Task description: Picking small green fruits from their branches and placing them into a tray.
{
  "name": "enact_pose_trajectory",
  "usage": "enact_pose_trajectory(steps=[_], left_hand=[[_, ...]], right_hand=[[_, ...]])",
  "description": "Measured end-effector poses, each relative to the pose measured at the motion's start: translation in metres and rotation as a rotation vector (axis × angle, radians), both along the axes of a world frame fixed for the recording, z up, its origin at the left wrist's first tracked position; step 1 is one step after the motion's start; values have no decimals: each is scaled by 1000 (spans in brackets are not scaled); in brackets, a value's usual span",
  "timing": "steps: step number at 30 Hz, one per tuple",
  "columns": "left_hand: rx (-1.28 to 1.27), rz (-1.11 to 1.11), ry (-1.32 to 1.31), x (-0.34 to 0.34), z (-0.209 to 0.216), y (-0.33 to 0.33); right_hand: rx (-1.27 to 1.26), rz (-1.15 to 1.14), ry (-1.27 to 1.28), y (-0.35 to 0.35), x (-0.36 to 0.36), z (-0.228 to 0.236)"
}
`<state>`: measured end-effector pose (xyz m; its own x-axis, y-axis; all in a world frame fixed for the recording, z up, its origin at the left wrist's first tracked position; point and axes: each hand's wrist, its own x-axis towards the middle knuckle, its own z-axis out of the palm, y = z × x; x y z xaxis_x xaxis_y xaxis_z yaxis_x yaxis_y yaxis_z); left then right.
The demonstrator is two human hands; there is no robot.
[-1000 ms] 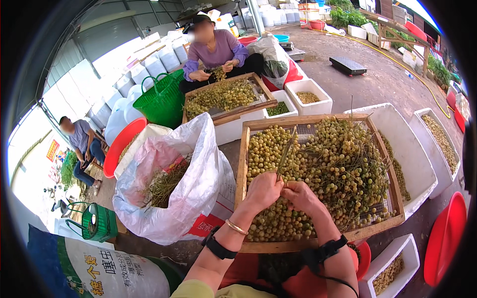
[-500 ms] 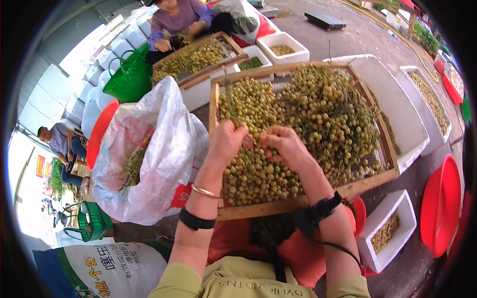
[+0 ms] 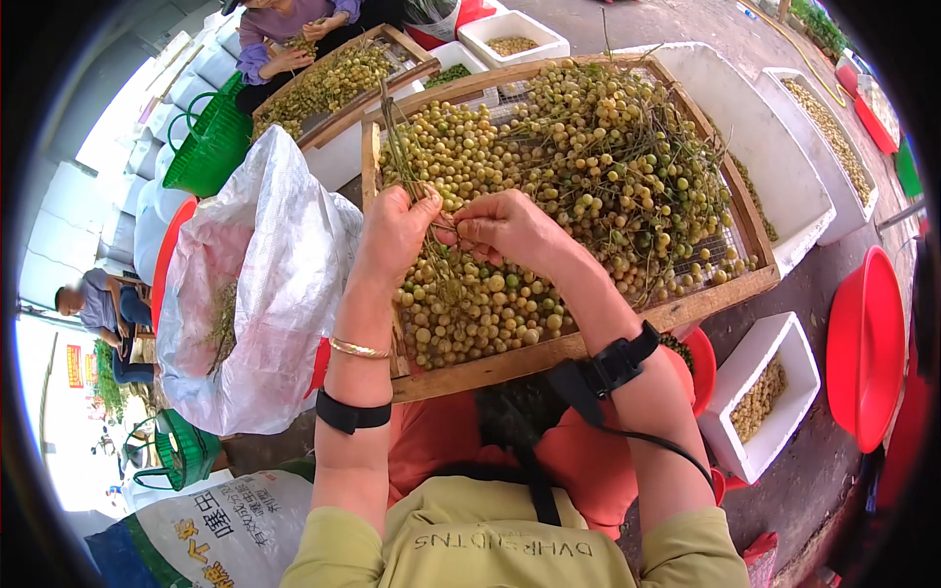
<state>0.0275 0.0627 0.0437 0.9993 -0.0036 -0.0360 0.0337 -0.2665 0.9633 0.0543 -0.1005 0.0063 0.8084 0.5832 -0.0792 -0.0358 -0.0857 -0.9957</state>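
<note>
The left hand is holding a bunch of thin stems, its fingers folded closed around them. The right hand is pinching thumb and fingers together just beside it; what it has hold of, I cannot tell. Both are hovering over the left part of a wood-framed tray, where round yellow-green fruits are lying. A white sack is standing left of the tray.
</note>
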Motion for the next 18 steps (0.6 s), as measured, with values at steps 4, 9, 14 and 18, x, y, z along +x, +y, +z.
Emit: enact_pose_trajectory(steps=[4,9,14,18], left_hand=[[-17,-13,4,0,-10,3],[-143,82,11,0,6,4],[-278,117,-44,-3,15,2],[-273,5,-83,1,4,-4]], right_hand=[[-188,-56,-140,1,-1,-2],[-230,-169,-55,-9,-6,10],[51,29,215,-8,-10,8],[224,26,389,5,-16,4]])
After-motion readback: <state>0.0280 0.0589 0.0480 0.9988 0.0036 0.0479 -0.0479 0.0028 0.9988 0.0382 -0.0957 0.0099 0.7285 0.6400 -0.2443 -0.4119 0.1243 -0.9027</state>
